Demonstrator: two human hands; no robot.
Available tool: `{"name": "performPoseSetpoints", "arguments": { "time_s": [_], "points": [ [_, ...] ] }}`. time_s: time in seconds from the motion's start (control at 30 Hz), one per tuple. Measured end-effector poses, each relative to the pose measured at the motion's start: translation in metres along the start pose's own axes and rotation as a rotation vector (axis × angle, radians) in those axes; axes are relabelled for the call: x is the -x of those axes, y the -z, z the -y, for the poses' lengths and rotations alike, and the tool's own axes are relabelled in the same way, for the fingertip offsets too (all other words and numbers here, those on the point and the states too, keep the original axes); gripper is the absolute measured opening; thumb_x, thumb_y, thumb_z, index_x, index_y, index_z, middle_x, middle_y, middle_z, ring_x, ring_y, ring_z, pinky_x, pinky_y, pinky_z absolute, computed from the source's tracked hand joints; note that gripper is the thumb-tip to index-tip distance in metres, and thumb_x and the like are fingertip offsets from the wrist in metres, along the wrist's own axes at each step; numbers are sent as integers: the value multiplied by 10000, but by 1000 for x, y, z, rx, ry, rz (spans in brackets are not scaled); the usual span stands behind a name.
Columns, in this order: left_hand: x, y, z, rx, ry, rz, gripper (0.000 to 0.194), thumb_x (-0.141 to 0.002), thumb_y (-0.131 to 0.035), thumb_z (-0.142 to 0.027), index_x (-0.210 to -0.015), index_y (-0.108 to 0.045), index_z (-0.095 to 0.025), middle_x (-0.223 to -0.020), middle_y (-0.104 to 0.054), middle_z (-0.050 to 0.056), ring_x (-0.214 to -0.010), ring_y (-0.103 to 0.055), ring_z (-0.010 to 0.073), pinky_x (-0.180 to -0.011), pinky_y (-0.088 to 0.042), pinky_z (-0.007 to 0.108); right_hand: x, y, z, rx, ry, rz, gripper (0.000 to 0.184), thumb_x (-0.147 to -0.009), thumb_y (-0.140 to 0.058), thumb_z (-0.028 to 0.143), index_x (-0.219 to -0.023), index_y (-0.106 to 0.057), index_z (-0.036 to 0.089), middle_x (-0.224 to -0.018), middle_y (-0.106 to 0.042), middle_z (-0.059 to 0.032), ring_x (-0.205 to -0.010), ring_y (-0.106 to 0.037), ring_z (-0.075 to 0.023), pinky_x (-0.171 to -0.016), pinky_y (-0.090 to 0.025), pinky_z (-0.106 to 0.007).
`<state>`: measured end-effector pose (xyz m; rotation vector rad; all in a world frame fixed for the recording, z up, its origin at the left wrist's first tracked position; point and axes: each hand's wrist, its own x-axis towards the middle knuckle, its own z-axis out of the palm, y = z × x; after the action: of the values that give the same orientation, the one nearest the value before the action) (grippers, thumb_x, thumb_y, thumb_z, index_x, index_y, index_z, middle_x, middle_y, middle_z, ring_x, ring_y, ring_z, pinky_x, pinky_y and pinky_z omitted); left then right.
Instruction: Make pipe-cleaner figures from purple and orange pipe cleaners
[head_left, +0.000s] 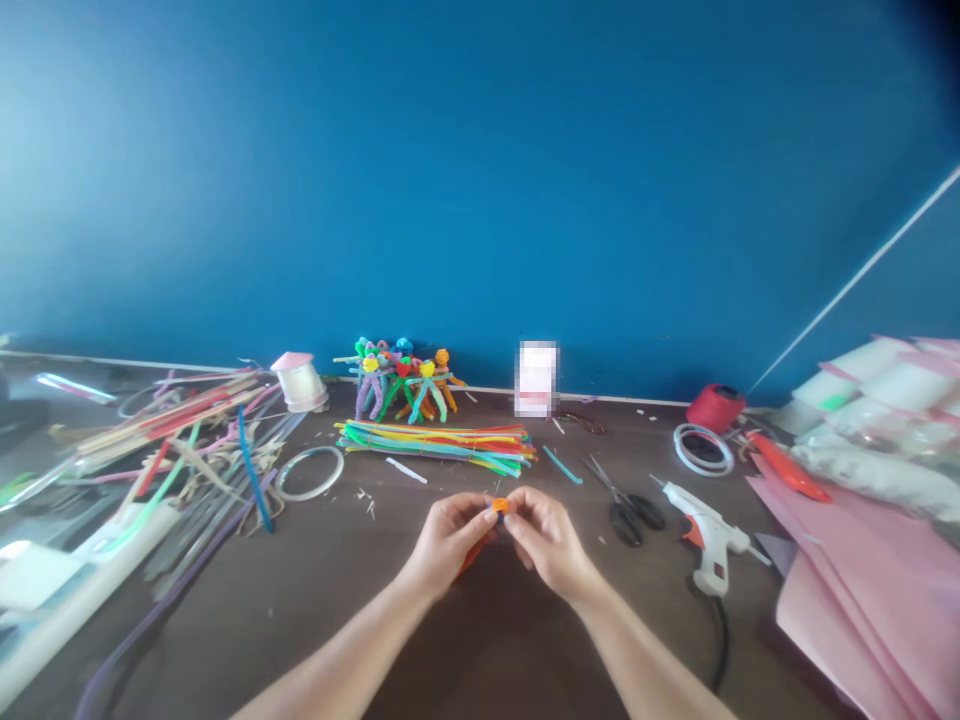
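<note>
My left hand [459, 535] and my right hand [546, 538] meet over the middle of the table, both closed in a pinch. Between their fingertips is a small orange pipe cleaner piece [500, 506], with a bit of dark blue under it. More orange shows below my left fingers; the rest of its shape is hidden. Just beyond the hands lies a bundle of coloured pipe cleaners [439, 443]. Behind that bundle stand several pipe cleaner figures [405, 378] against the blue wall.
To the right lie black scissors [626, 508], a white glue gun [709, 535], tape rings [703, 450], a red thread spool [715, 407] and pink sheets [862, 600]. Loose pipe cleaners and strips [217, 450], a white spool [298, 383] and a ring [310, 473] are on the left.
</note>
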<state>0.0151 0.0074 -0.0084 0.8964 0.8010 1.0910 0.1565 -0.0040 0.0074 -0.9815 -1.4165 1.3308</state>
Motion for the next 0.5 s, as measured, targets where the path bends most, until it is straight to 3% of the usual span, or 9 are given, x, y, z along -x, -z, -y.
{"name": "performPoseSetpoints", "arguments": {
  "time_s": [0.2,0.5],
  "points": [
    [0,0,-3,-47,-5,1,258,-610,-706,-299,-764,-650,-100,-654,-635,38,-556,-529,91,-567,-421,209,-1,-1,-2,-93,-51,22,237,-766,-534,383,-715,-454,166,-540,-468,65,-306,-315,-11,-306,-206,-150],
    [-1,2,-8,68,9,-30,257,-605,-711,-298,-768,-642,-111,-650,-633,29,-527,-539,78,-542,-428,194,-1,-4,0,-98,-14,-24,192,-751,-549,345,-795,-511,162,-558,-474,68,-335,-343,-19,-350,-261,-164]
  ]
}}
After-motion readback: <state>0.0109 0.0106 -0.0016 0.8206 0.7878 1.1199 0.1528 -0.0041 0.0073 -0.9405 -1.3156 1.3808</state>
